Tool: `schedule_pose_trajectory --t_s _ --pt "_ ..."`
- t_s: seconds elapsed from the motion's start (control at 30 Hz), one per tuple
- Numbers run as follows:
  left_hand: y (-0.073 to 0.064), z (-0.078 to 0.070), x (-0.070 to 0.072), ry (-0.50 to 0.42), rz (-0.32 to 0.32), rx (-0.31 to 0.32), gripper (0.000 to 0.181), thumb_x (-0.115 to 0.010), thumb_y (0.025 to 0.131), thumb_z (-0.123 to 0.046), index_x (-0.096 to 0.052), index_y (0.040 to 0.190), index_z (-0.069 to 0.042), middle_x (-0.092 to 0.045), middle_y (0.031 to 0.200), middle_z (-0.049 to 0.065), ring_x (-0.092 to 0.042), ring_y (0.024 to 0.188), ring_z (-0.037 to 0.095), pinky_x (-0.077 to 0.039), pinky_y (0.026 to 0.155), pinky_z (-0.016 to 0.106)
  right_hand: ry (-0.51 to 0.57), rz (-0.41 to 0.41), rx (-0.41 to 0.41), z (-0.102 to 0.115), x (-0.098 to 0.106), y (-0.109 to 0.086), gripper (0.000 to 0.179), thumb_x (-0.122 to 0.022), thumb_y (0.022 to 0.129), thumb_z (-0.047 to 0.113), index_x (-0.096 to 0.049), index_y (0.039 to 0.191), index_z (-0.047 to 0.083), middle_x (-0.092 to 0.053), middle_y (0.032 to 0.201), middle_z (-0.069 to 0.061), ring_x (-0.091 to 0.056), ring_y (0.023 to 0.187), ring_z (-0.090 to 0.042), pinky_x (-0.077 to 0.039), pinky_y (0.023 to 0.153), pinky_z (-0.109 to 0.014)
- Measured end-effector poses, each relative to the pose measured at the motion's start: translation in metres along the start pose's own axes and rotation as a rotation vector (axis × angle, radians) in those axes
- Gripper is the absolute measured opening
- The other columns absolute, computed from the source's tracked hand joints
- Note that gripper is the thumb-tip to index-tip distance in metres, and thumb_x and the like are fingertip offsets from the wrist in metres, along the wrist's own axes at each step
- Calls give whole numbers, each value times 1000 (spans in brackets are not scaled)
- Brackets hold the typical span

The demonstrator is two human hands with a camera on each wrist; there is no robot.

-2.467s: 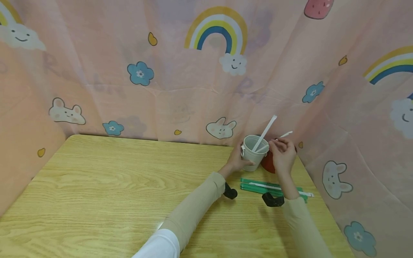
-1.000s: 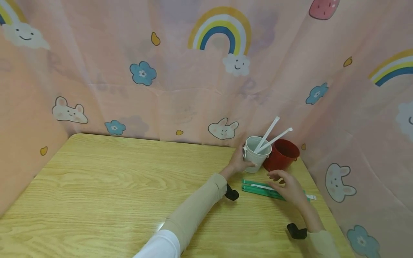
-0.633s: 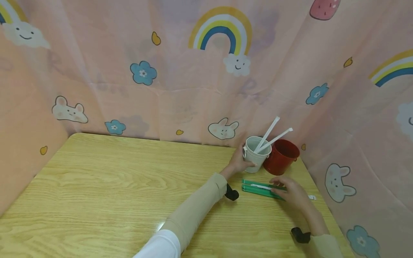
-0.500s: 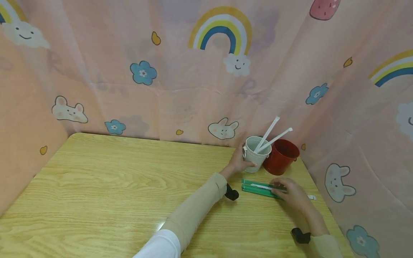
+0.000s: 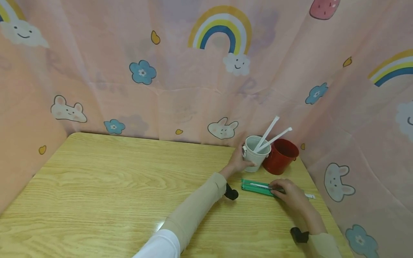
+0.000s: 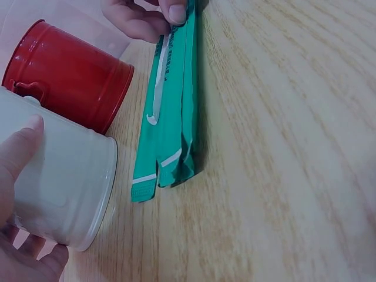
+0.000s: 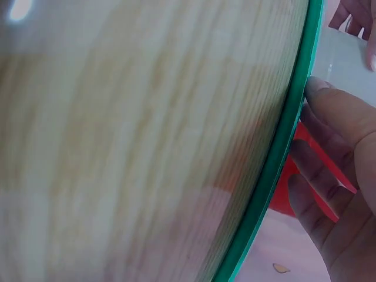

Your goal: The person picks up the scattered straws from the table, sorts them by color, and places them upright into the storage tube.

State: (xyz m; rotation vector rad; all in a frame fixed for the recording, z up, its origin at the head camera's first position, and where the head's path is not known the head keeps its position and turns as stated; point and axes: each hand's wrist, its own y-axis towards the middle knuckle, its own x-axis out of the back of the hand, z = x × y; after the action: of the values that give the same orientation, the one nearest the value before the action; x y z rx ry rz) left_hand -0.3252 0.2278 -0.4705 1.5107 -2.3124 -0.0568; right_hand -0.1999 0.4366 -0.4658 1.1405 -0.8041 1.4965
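My left hand point(image 5: 237, 162) grips the side of a small white bucket point(image 5: 253, 161), thumb in front and the other fingers round the back. Two white paper-wrapped straws point(image 5: 269, 132) lean out of its mouth. Low over several long green paper packets point(image 5: 256, 190) is my right hand point(image 5: 293, 196). Another wrapped straw point(image 6: 158, 94) lies along the top of these packets, and the right thumb and fingers pinch it near its middle. That hand hides part of the straw and packets in the head view; the straw's far end shows to its right.
A red bucket point(image 5: 280, 157) stands against the white one on its right, near the table's back right corner. The wood-grain table point(image 5: 129, 186) stretches away to the left. Pink printed cloth point(image 5: 180, 93) hangs behind and at both sides.
My right hand has left a second straw in the white bucket, then come down and toward me onto the straw over the green packets. The left hand keeps its hold.
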Motion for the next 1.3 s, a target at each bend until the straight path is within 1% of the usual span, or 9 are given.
schedule_pose_trajectory --t_s 0.17,0.33,0.43,0.53,0.7,0.8,1.0,1.17,1.3 --pt "0 0 0 6 4 9 90 -80 73 -3 -26 146 -5 -47 141 14 -46 129 27 -37 110 37 9 34 -9 2 1 1 15 -67 87 7 -70 101 9 -69 101 -5 -62 100 -28 -51 88 -50" --pt "0 -2 2 -9 21 21 91 -80 74 -3 -25 146 -5 -45 142 14 -45 131 28 -36 111 38 -16 61 -12 5 3 2 18 -67 88 10 -69 106 8 -68 105 -6 -60 103 -30 -49 92 -53" --pt "0 -2 3 -9 16 15 90 -80 74 -3 -26 146 -5 -45 142 14 -44 131 27 -36 111 38 -17 68 0 7 3 2 21 -68 87 12 -69 108 8 -68 106 -7 -60 105 -31 -48 92 -54" --pt "-1 -2 3 -6 10 7 89 -80 74 -3 -26 145 -5 -45 142 14 -45 131 27 -36 111 38 -3 60 0 7 2 4 19 -66 89 14 -69 107 9 -68 107 -7 -60 105 -31 -48 92 -54" --pt "0 -1 2 -2 10 -3 89 -80 74 -3 -26 145 -5 -45 142 14 -44 131 27 -35 112 38 -5 9 0 4 1 7 14 -63 92 12 -69 104 9 -68 103 -8 -62 101 -30 -50 88 -52" --pt "1 -1 2 -11 16 5 89 -80 74 -3 -26 146 -5 -44 143 13 -44 132 27 -34 113 36 -31 3 14 3 2 10 13 -64 90 8 -69 102 7 -68 100 -8 -63 95 -28 -52 85 -50" --pt "2 0 0 -17 19 13 90 -80 74 -4 -25 146 -6 -43 144 12 -42 133 26 -33 114 37 -64 36 22 3 4 14 14 -67 87 5 -70 100 6 -68 95 -6 -63 88 -22 -54 80 -46" --pt "1 -3 1 -9 22 44 91 -80 75 -5 -25 147 -7 -43 145 11 -42 134 25 -33 114 38 -39 67 25 6 7 15 14 -66 87 5 -69 100 5 -68 94 -6 -63 87 -22 -54 80 -45" --pt "1 -3 1 -9 18 41 90 -80 75 -4 -25 146 -7 -43 144 11 -43 133 26 -33 114 38 -37 90 25 6 8 15 11 -66 88 8 -70 98 8 -67 93 -3 -62 87 -19 -54 80 -44"
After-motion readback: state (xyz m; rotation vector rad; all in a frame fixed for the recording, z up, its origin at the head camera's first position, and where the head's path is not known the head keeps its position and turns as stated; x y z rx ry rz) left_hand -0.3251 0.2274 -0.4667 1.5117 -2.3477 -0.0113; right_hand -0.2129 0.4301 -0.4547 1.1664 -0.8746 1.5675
